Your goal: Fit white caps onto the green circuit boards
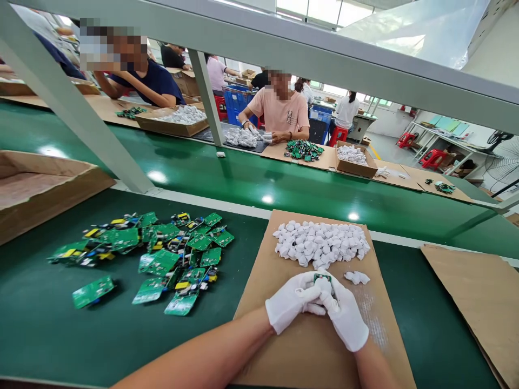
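Observation:
My left hand and my right hand, both in white gloves, meet over a cardboard sheet. Between their closed fingers is a small green circuit board, its far edge showing and the rest hidden by the gloves. Something white lies against the board under my thumbs; I cannot tell it apart from the glove. Just beyond my fingers is a heap of small white wrapped pieces. One white bundle lies apart, right of my right hand. To the left, a loose pile of green circuit boards rests on the green table.
An open cardboard box stands at the left, and more cardboard sheets lie at the right. A grey metal frame crosses above the bench. Across the green strip, a co-worker in pink handles white pieces.

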The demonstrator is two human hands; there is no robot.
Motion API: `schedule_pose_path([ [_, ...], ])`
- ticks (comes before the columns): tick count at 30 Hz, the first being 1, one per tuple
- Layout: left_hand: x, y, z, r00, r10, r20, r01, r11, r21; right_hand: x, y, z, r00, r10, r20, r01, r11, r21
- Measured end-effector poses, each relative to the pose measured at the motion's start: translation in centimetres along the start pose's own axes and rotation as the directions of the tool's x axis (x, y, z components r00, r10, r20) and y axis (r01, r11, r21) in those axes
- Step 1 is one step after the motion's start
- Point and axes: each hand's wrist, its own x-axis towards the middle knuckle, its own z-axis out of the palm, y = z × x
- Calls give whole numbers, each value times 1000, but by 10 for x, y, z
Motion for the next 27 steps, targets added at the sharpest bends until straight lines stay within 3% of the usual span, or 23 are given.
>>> schedule_pose_path([
  [5, -4, 4, 4, 999, 32, 8, -32, 999, -42, -4, 3, -3, 995, -96, 19, 94, 991, 96],
  [8, -6, 23, 7, 995, 97, -7, -97, 995, -9, -6, 5, -1, 998, -65, -12, 66, 990, 122],
  [10, -2, 45, 2, 978, 204, -45, -194, 967, 167, -6, 7, 2, 999, -40, -21, 41, 998, 47],
  [12, 12, 73, -12, 938, 327, -113, -228, 830, 509, -4, 9, 5, 998, -51, -21, 49, 996, -77],
  [13, 22, 88, -24, 888, 417, -194, -169, 688, 705, -3, 10, 7, 998, -64, -19, 61, 989, -136],
  [14, 34, 102, -37, 832, 484, -269, -19, 511, 859, -1, 11, 8, 997, -80, -18, 75, 980, -182],
  [15, 45, 116, -52, 806, 506, -308, 57, 451, 891, 0, 12, 9, 995, -93, -18, 87, 973, -213],
  [18, 75, 150, -97, 735, 544, -406, 244, 346, 906, 3, 17, 10, 993, -115, -15, 108, 964, -243],
  [21, 88, 170, -131, 653, 560, -510, 450, 255, 856, 6, 23, 8, 990, -140, -9, 134, 962, -239],
  [24, 85, 180, -151, 584, 580, -568, 591, 176, 787, 7, 26, 7, 990, -144, 4, 141, 963, -232],
  [27, 67, 191, -165, 586, 589, -557, 652, 66, 756, 8, 29, 7, 988, -151, 15, 150, 959, -240],
])
